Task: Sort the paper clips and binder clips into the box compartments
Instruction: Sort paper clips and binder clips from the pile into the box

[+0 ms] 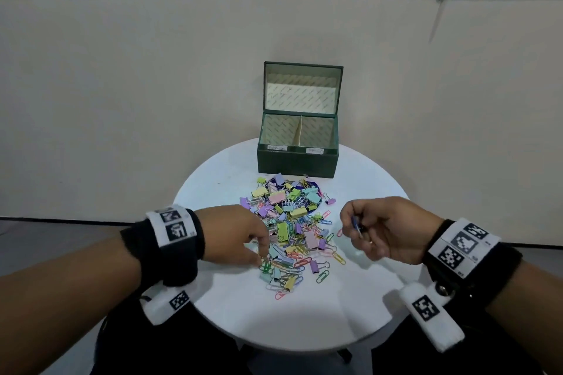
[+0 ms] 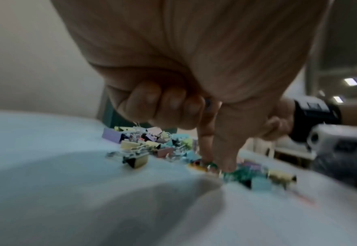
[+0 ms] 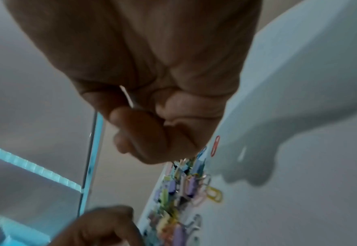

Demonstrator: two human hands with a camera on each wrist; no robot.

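Head view: two hands work a heap of clips in front of an open green box.

The clips [image 1: 292, 228], paper clips and binder clips all mixed together, lie heaped on the round white surface [image 1: 374, 192] just in front of the box [image 1: 297, 161], which keeps the carry to its two labelled, seemingly bare compartments short. The left hand [image 1: 234, 234] is down at the heap's near-left edge, forefinger and thumb closed in a narrow grip around a green paper clip [image 2: 210, 165], the other fingers curled clear; I cannot tell whether it is lifted yet. The right hand [image 1: 387, 231] hovers above the heap's right side, its grip closed on something small and bluish [image 1: 356, 227], likely a clip, held up ready for the box.
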